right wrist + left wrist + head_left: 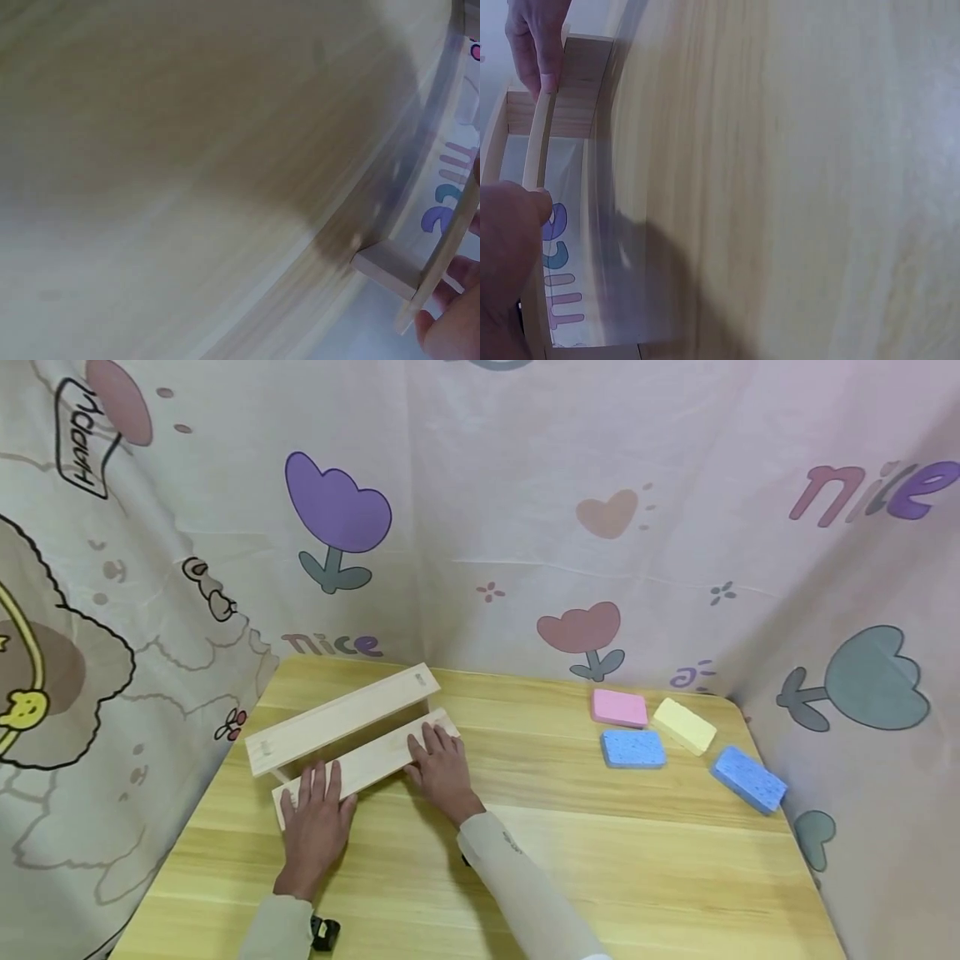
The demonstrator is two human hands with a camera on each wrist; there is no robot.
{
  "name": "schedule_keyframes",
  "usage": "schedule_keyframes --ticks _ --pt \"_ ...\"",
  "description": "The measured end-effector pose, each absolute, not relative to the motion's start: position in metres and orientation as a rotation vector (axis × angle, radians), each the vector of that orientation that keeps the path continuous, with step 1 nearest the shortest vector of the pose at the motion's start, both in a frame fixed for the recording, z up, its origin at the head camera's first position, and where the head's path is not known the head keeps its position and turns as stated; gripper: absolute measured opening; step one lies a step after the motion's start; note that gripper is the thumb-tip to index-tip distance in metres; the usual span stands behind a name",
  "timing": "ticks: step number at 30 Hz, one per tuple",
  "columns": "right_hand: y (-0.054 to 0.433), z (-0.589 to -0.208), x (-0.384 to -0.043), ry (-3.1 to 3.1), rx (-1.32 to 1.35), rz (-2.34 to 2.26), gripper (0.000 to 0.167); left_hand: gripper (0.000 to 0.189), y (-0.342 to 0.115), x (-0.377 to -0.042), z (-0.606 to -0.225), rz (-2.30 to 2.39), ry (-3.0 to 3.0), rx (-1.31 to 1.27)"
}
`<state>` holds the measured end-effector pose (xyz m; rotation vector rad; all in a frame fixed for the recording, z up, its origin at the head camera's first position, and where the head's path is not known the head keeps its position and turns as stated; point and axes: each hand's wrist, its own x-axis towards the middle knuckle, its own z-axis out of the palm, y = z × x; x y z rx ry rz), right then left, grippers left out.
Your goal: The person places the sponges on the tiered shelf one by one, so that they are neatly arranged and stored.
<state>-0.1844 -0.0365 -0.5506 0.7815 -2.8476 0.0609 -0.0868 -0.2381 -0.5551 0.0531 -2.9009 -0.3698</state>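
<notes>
though pale, table (637,860) beside flowery curtain (480,527)

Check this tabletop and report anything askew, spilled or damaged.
Nothing looks spilled or damaged. The wooden stand sits slanted to the back edge of the table, and the yellow sponge and rightmost blue sponge lie turned, while the pink sponge runs roughly parallel.

The rack (341,718) stands near the back left corner of the bench (570,877); four sponges (633,749) lie near the back right corner; cloth (480,510) hangs behind.
</notes>
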Motion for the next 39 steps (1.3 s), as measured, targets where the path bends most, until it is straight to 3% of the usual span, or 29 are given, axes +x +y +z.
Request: schedule_keyframes --ticks 39 --pt "0.022 -0.553 -0.174 -2.819 0.556 0.257 0.049 0.062 -0.21 -0.119 -0.556 -0.383 -2.949 -0.255"
